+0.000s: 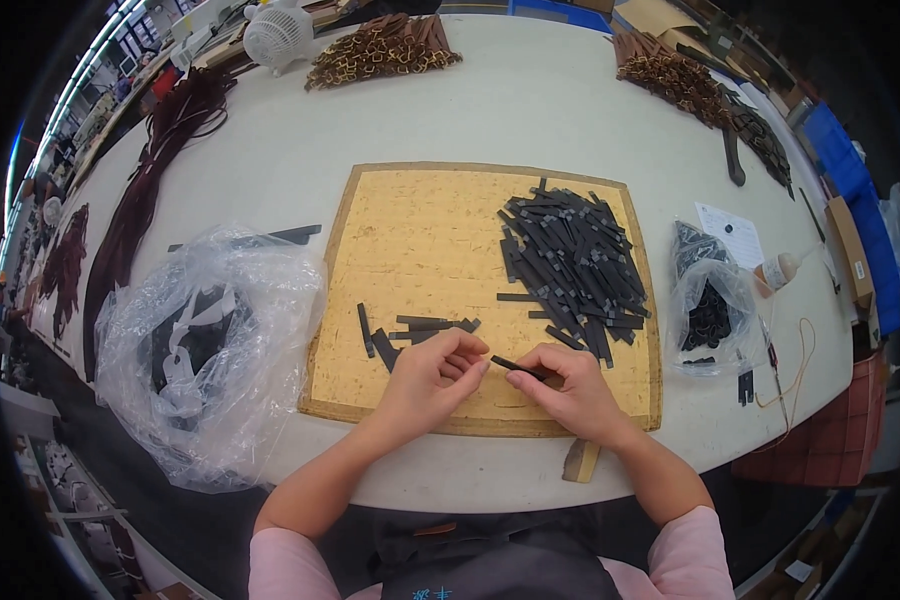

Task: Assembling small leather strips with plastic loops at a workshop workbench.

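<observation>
My left hand (432,378) and my right hand (568,388) meet over the near edge of a tan cork board (420,240). Between their fingertips they pinch a short black strip (515,367), one hand at each end. A few loose black strips (415,330) lie on the board just beyond my left hand. A big heap of the same black strips (570,262) covers the board's right half, past my right hand.
A crumpled clear plastic bag (205,350) with dark pieces sits left of the board, and a smaller bag of black parts (708,300) to its right. Brown strap piles (382,50) (690,85), dark leather strips (145,190), a white fan (278,35) and a small bottle (782,270) ring the white table (530,110).
</observation>
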{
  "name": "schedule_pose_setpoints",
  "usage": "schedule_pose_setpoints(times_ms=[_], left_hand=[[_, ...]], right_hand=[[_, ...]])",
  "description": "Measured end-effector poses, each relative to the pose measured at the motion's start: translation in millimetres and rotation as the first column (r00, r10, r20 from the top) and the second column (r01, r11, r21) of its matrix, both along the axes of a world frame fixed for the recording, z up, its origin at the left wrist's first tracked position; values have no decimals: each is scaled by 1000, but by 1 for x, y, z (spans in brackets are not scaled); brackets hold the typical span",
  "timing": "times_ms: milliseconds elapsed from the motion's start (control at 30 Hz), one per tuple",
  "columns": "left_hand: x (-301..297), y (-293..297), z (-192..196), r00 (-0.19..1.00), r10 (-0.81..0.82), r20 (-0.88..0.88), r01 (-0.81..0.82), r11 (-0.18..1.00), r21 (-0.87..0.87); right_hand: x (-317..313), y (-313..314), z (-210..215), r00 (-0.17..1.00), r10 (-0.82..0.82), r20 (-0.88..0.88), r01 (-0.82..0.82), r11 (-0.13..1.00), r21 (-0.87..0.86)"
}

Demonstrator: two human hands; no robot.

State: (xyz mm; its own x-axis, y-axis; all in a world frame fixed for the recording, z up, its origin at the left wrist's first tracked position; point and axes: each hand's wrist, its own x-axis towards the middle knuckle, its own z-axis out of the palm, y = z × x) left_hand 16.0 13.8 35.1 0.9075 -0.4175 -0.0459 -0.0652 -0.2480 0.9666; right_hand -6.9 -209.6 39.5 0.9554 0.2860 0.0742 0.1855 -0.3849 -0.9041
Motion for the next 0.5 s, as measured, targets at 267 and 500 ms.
schedule_pose_setpoints(times_ms=[267, 500], left_hand=[[-9, -4, 14, 967, 15, -254, -88, 957, -278], [-6, -1, 6, 898, -1, -440, -111, 967, -230]], right_hand=[[-5, -10, 13, 769, 210, -604, 46, 924, 379], [1, -12, 18, 753, 213, -623, 154, 863, 482]])
